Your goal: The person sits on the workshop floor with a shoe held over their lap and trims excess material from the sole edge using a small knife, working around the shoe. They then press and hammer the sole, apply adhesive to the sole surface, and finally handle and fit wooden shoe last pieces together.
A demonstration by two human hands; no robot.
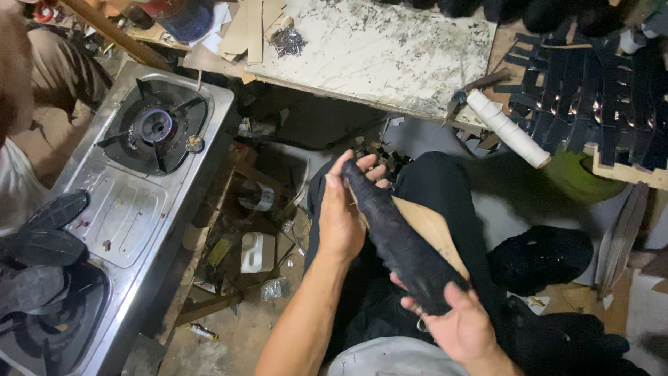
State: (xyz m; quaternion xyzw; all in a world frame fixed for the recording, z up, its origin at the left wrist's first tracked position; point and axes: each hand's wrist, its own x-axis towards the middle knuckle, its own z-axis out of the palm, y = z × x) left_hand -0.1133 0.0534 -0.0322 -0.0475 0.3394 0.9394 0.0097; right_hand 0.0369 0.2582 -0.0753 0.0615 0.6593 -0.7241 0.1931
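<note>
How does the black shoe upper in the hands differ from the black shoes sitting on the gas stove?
The shoe upper is held in the air between the left hand and right hand, its tan insole board exposed. The shoes on the stove lie untouched on the gas stove, no tan showing. Both are black.

One camera on my head looks steeply down, close over my lap, with the gas stove (139,202) at the frame's left and the counter (390,49) along the top.

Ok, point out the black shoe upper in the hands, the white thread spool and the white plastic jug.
Black shoe upper (396,240), head view, mid-body.
White thread spool (506,128), head view, middle.
White plastic jug (258,252), head view, side.
</note>
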